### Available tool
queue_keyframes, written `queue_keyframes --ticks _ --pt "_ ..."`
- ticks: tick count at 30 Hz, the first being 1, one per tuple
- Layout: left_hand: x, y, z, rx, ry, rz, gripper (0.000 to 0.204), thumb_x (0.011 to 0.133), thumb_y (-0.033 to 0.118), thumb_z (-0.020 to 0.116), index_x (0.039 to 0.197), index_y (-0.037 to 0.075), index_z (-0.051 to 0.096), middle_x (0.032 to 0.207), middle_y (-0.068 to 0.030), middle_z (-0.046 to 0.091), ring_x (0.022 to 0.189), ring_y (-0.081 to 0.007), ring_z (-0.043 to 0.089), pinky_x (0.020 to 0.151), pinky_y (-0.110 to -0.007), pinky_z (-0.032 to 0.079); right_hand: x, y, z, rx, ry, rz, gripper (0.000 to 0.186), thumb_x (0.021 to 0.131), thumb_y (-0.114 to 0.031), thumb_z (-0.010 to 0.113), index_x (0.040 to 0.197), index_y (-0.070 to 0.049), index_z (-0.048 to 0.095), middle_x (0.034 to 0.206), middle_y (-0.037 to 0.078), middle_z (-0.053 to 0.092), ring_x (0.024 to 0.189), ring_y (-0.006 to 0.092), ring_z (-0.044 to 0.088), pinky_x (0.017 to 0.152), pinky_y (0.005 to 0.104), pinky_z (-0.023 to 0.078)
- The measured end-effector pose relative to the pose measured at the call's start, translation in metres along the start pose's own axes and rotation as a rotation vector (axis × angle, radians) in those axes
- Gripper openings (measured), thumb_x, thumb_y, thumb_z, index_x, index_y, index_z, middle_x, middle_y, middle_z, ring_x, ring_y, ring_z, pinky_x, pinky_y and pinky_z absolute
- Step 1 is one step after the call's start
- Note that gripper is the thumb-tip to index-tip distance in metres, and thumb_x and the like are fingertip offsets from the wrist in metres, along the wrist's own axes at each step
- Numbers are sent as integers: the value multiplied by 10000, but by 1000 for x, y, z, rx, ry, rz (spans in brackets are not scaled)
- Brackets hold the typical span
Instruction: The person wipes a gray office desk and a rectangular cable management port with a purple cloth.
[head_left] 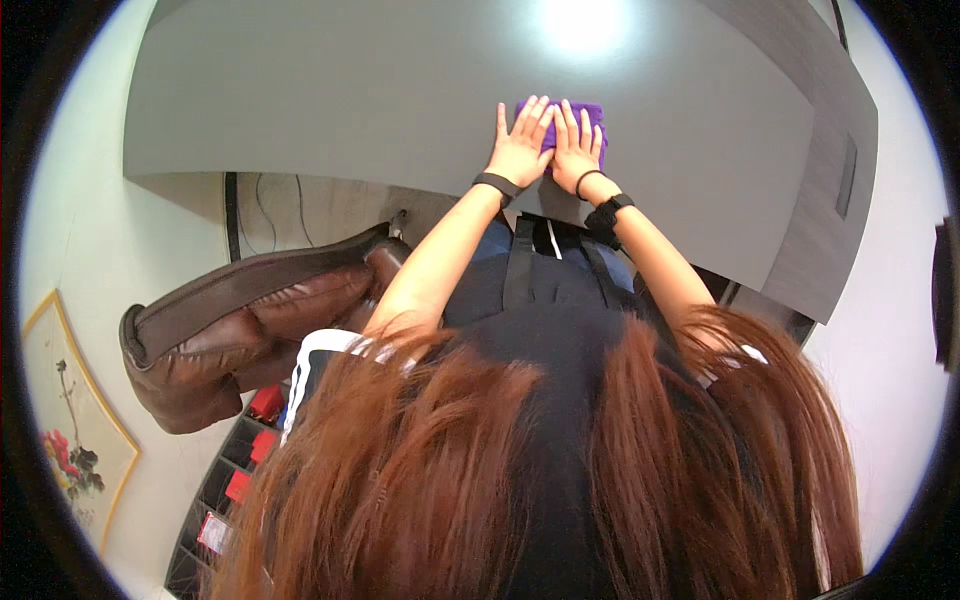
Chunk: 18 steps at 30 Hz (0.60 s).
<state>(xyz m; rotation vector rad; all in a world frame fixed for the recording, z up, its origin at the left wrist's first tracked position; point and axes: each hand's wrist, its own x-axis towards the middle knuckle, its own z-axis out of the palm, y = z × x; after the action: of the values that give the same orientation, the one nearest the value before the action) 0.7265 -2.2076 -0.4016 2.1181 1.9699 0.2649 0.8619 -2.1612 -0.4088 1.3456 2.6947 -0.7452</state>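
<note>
A folded purple cloth (590,107) lies on the grey desk (380,100), close to its near edge. My left hand (520,148) rests flat with its fingers stretched, partly over the cloth's left side and partly on the desk beside it. On top of the cloth lies my right hand (576,150), palm down, its fingers spread a little. The two hands nearly meet at the thumbs. Both palms hide much of the cloth. Dark bands circle both wrists, and a black watch (608,215) sits on the right one.
A brown leather chair (270,310) stands at the left, below the desk edge. Behind it is a dark shelf (215,480) with red items. Thin cables (268,215) hang under the desk at the left. A framed flower picture (80,440) is on the left wall.
</note>
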Motion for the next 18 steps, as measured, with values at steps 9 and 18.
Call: queue_keyframes --ticks 9,18 --pt "11 -14 -35 72 -105 11 758 821 395 566 1426 87 228 1510 -71 193 1415 -201 118 1092 -622 -12 16 -21 -20 62 -140 49 912 778 -234 568 1468 -61 -2 1535 132 -74 1395 410 -54 1093 586 13" --pt "31 11 -49 160 -265 -48 791 831 430 542 1452 101 179 1531 -50 134 1423 -177 73 1090 -616 -48 14 4 -34 147 -171 23 868 798 -254 548 1467 -65 29 1538 117 -44 1397 399 -83 1092 572 -54"
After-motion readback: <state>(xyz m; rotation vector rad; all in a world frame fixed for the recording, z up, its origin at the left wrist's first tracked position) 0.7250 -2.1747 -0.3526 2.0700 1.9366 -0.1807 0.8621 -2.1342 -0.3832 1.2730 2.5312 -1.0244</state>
